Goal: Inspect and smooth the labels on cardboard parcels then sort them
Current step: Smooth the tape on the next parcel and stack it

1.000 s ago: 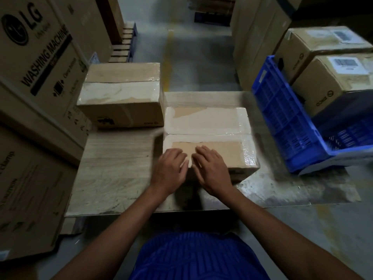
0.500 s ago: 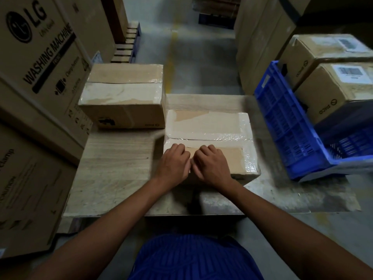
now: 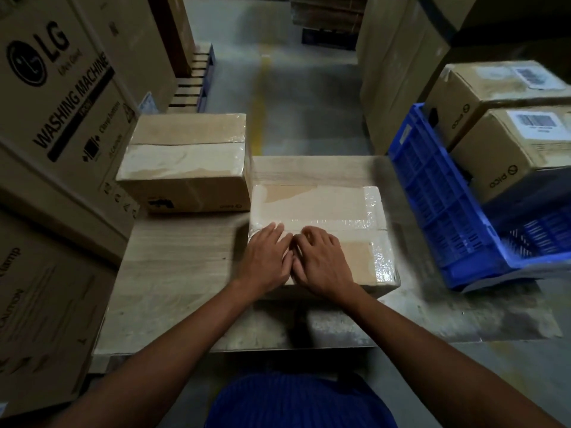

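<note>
A flat cardboard parcel [image 3: 327, 205] wrapped in clear tape lies in the middle of the wooden table [image 3: 173, 273]. My left hand [image 3: 265, 257] and my right hand [image 3: 321, 261] rest side by side, palms down, on the near half of its top, fingers reaching the tape strip across the middle. Neither hand holds anything. A second, taller taped parcel [image 3: 188, 162] stands at the table's far left. No printed label shows on either of these two.
A tilted blue plastic crate [image 3: 438, 199] at the right holds two labelled boxes [image 3: 519, 143]. Large washing-machine cartons [image 3: 58, 97] wall the left side. A concrete aisle with a yellow line [image 3: 259, 97] runs ahead; pallets [image 3: 194, 81] stand behind.
Both hands slid forward over the parcel's top, from its near edge toward the middle tape strip. The parcels have not moved.
</note>
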Motion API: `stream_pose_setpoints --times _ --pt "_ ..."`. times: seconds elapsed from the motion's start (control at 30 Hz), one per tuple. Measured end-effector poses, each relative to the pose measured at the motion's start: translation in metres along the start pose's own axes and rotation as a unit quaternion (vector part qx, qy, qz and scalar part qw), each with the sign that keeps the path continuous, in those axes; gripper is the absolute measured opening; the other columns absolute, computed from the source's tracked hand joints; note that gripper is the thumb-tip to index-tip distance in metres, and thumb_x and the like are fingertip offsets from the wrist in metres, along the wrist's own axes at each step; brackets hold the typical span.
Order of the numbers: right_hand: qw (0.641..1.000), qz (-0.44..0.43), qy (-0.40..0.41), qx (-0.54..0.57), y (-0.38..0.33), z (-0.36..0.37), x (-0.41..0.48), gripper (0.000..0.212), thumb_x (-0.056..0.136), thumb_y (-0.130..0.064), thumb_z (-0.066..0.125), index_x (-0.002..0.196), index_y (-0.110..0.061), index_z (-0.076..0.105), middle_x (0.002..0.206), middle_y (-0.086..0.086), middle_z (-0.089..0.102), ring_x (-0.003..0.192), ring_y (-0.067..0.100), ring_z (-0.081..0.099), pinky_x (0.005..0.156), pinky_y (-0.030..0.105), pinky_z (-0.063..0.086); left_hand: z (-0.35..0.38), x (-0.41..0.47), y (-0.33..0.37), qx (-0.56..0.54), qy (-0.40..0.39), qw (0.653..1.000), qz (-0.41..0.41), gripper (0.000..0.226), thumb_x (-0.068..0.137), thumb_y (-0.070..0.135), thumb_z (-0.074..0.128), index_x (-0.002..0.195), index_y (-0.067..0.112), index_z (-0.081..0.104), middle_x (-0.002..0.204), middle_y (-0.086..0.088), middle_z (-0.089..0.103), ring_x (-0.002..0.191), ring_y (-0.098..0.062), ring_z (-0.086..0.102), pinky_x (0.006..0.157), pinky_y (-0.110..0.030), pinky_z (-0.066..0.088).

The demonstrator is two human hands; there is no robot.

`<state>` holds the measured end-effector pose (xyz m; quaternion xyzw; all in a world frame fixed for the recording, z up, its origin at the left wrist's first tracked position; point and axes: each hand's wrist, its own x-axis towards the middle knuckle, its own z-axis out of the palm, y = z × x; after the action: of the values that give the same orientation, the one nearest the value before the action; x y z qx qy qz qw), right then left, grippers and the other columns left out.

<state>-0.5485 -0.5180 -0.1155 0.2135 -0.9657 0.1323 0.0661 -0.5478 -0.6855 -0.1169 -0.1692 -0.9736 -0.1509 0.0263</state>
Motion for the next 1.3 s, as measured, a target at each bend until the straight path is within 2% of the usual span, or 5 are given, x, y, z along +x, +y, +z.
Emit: stream_pose_setpoints --times 0.23,0.43,0.77,0.97,1.3 --pt "0.999 0.019 -0.025 -0.044 0.006 -0.004 0.016 0.035 0.090 -0.048 0.045 0.100 -0.018 0.056 0.102 0.005 0.054 0.090 0.025 0.051 0.077 0.039 0.037 -0.012 0.030 0.003 0.045 0.026 0.999 0.004 0.023 0.091 0.027 0.048 0.103 0.016 0.064 0.104 -0.006 0.058 0.100 -0.026 0.052 0.081 -0.038 0.040" --pt "0.991 0.045 -0.127 -0.009 0.013 -0.002 0.027 0.075 0.096 -0.055 0.014 0.159 -0.016 0.024 0.168 0.014 0.010 0.156 0.031 0.005 0.124 0.055 0.010 0.001 0.042 -0.004 0.019 -0.070 0.996 -0.059 0.061 0.105 0.040 0.030 0.160 0.019 0.013 0.168 -0.011 -0.001 0.155 -0.026 -0.005 0.125 -0.043 0.002" --pt "0.992 -0.002 -0.128 -0.011 0.045 -0.024 0.047 0.079 0.086 -0.066 0.022 0.144 -0.019 0.049 0.152 0.010 0.044 0.138 0.032 0.042 0.107 0.049 0.032 -0.011 0.066 0.011 0.078 -0.088 0.990 -0.077 0.055 0.099 0.048 0.037 0.148 0.024 0.030 0.155 -0.016 0.028 0.143 -0.034 0.023 0.116 -0.057 0.019" --pt "0.982 0.097 -0.153 -0.052 0.064 -0.018 0.027 0.100 0.082 -0.086 -0.004 0.161 -0.025 -0.003 0.165 0.008 -0.018 0.154 0.028 -0.016 0.123 0.058 -0.006 0.009 0.078 0.018 0.050 -0.115 0.992 -0.023 0.057 0.107 0.039 0.022 0.160 0.029 0.002 0.168 -0.003 -0.011 0.153 -0.023 -0.015 0.121 -0.058 -0.001" --pt "0.976 0.110 -0.181 -0.045 0.061 -0.024 0.031 0.092 0.089 -0.083 0.009 0.162 -0.026 0.002 0.167 0.008 -0.013 0.155 0.029 -0.013 0.123 0.059 -0.002 0.006 0.076 0.017 0.000 -0.093 0.996 0.000 0.050 0.108 0.031 0.033 0.157 0.029 0.025 0.168 0.001 0.007 0.155 -0.022 -0.002 0.123 -0.056 0.001"
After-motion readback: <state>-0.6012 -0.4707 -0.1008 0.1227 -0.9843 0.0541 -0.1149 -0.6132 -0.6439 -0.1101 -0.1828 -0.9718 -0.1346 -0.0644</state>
